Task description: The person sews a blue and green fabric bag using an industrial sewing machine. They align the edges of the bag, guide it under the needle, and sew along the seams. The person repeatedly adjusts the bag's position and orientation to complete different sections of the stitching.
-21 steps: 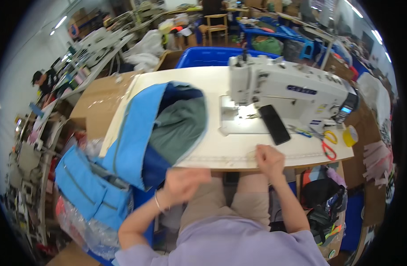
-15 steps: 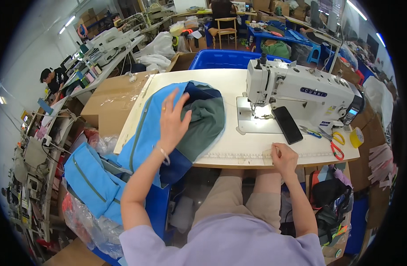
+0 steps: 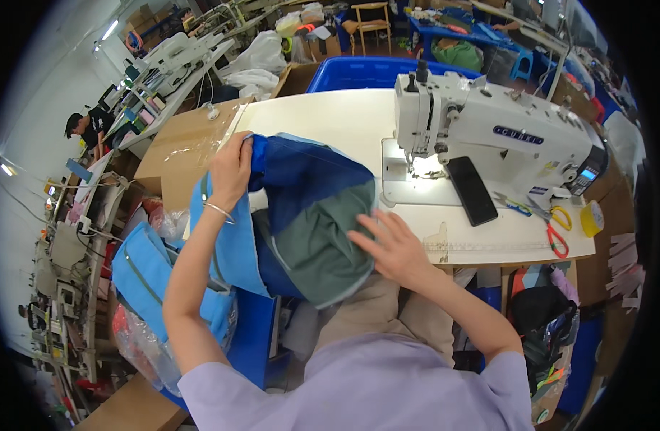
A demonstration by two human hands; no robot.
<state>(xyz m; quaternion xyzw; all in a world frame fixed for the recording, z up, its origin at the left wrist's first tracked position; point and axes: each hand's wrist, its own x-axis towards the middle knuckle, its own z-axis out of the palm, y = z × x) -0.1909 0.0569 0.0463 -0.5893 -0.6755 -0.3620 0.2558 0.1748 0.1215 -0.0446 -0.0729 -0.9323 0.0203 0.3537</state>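
Observation:
A bag-like sewn piece (image 3: pixel 322 230), light blue outside with navy and grey-green lining, lies at the table's near edge with its mouth spread toward me. My left hand (image 3: pixel 231 169) pinches its upper left rim and holds that edge up. On the lining's right side rests my right hand (image 3: pixel 394 248), fingers spread, their tips against the grey-green fabric. To the right stands a white sewing machine (image 3: pixel 481 129) with its needle area lit. A black phone (image 3: pixel 471 191) lies beside the machine's bed.
Scissors with red and yellow handles (image 3: pixel 556 230), small blue-handled snips (image 3: pixel 513 205) and a yellow tape roll (image 3: pixel 592 218) lie at the table's right. Behind is a blue bin (image 3: pixel 358 72). Another light blue piece (image 3: pixel 139 273) sits lower left. A person (image 3: pixel 96 129) works far left.
My left hand has gone from lying over the piece to gripping its rim and lifting it. My right hand has moved left from the table edge onto the lining. The mouth is wider.

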